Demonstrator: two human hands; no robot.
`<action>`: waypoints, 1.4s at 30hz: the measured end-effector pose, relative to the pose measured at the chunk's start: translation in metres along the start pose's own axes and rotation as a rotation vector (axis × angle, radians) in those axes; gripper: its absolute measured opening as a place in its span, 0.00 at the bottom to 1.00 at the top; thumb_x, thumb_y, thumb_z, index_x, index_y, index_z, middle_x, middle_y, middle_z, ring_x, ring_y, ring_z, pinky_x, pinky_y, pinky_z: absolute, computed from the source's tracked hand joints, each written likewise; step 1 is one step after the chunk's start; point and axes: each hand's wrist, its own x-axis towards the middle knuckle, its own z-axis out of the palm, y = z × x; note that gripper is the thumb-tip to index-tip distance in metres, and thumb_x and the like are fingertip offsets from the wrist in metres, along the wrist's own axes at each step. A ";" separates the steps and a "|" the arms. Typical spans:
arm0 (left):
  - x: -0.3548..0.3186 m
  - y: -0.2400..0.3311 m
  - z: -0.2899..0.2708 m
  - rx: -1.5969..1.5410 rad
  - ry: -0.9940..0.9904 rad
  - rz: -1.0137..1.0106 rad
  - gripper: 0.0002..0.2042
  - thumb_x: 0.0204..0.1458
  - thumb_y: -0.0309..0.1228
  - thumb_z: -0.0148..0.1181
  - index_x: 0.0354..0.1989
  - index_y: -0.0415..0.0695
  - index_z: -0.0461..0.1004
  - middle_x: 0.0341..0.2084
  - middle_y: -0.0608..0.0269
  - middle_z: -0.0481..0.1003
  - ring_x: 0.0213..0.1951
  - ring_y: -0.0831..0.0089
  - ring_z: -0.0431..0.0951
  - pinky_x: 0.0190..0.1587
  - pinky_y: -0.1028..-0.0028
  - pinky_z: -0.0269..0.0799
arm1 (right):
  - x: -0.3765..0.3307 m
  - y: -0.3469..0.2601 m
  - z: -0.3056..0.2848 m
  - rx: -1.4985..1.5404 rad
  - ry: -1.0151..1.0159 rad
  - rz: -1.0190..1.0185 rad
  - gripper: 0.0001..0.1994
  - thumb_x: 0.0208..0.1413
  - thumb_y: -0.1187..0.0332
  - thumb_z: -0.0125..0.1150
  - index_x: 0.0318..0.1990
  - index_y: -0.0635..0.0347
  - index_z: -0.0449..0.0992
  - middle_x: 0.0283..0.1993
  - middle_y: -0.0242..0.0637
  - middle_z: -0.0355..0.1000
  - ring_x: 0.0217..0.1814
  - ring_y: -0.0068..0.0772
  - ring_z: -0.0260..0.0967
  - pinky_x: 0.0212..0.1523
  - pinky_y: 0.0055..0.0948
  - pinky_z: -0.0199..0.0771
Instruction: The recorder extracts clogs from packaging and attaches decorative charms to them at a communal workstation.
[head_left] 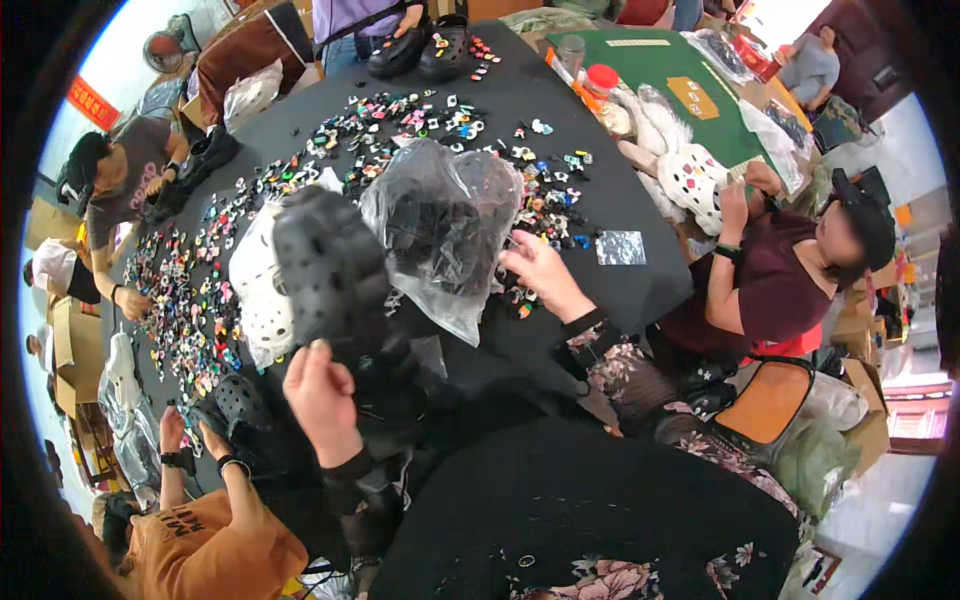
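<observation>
My left hand is closed on a black clog, raised upright over the near side of the table with its holed upper showing. Below it, a dark shape is too blurred to make out. A clear plastic bag with dark contents lies just to the right of the clog. At the bag's right edge my right hand pinches the thin plastic between thumb and fingers. White clogs are partly hidden behind the raised black clog. Small colourful shoe charms lie scattered around the bag and clogs.
The dark table carries a small clear packet right of my right hand. Co-workers handle clogs on both sides: a dark clog at lower left, a white clog at right. A green table adjoins at far right.
</observation>
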 end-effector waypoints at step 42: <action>-0.095 0.007 -0.177 -0.294 0.692 0.293 0.07 0.56 0.34 0.54 0.28 0.49 0.67 0.15 0.78 0.56 0.15 0.88 0.54 0.14 0.84 0.47 | 0.016 -0.169 0.204 -0.393 0.080 -1.567 0.08 0.43 0.73 0.50 0.33 0.58 0.71 0.36 0.38 0.69 0.36 0.39 0.66 0.40 0.36 0.65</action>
